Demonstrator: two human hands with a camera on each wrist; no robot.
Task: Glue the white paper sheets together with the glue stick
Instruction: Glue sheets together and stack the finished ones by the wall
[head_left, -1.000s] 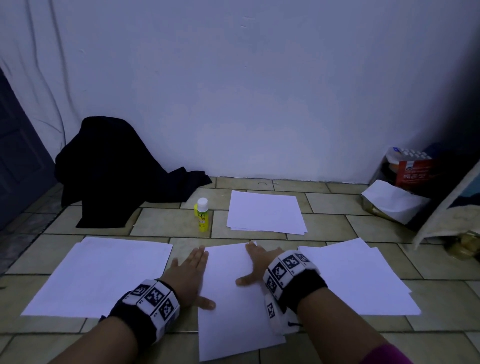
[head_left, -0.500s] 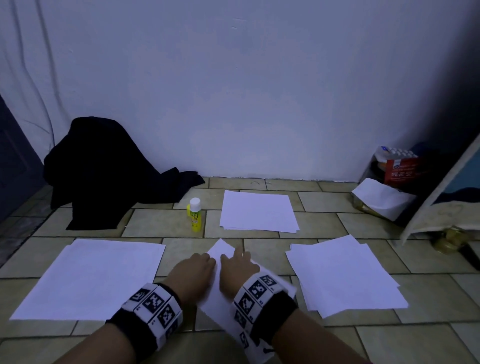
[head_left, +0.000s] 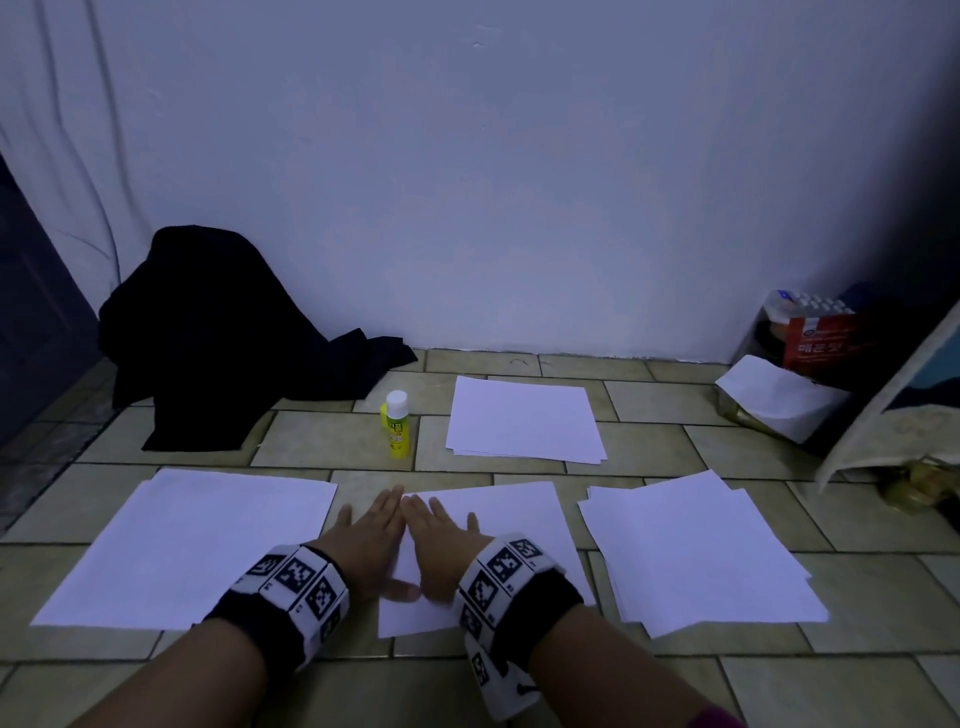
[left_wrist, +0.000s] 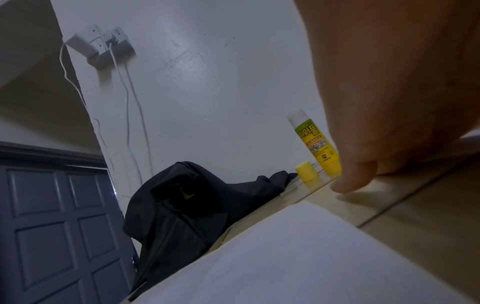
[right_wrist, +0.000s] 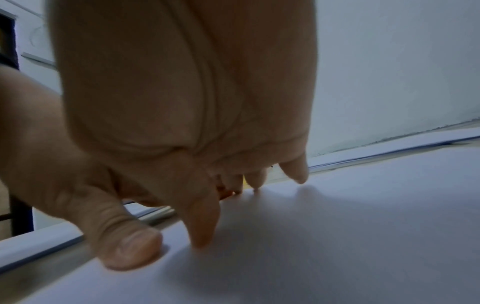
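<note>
Both hands lie flat with straight fingers on the middle paper sheet (head_left: 498, 525) on the floor: left hand (head_left: 366, 545) at its left edge, right hand (head_left: 441, 551) beside it. Paper looks light, floppy, easily creased; lift by an edge. The glue stick (head_left: 397, 425) stands just beyond.

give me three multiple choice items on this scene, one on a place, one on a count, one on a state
1. Where is the glue stick?
A. left of the far paper stack
B. on the dark cloth
C. in the right hand

2. How many separate paper lots lie on the floor?
A. two
B. four
C. six

3. How do the hands lie?
A. both curled into fists
B. left hand and right hand flat, on or at the middle sheet
C. both lifted in the air

Key: 1 A, it stands upright beside that stack; 2 B, left, middle, right, far; 3 B, fingers straight.
</note>
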